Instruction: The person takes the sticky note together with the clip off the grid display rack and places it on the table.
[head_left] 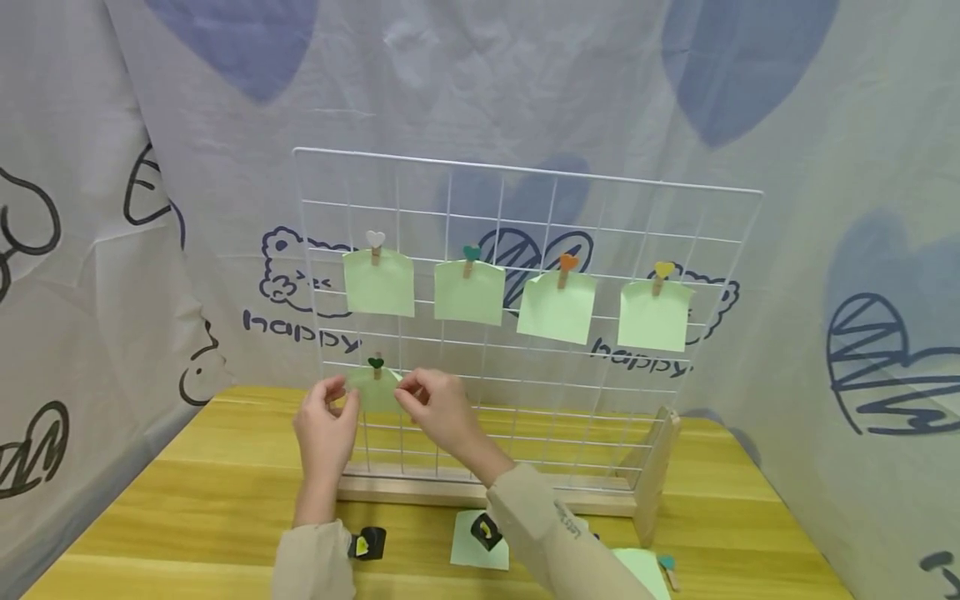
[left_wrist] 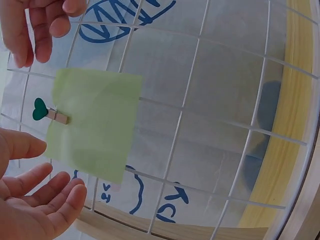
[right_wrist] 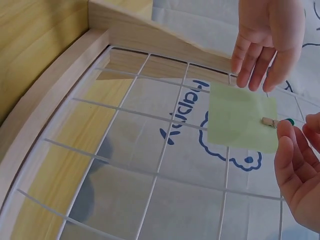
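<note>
And here's the light-green paper note [head_left: 381, 402], hanging at 8 o'clock on the white wire grid [head_left: 517, 171] under its dark-green heart clothespin [left_wrist: 56, 116]! The left hand [head_left: 327, 421] sits at 8 o'clock of it, thumb and fingers wide apart. The right hand [head_left: 442, 408] works from 3 o'clock, fingers loosely bent and close together, near the note's edge; whether they touch it, I can't tell. Straight up at 12 o'clock, another note [head_left: 381, 296] hangs from a white-heart clothespin [head_left: 376, 242]!
</note>
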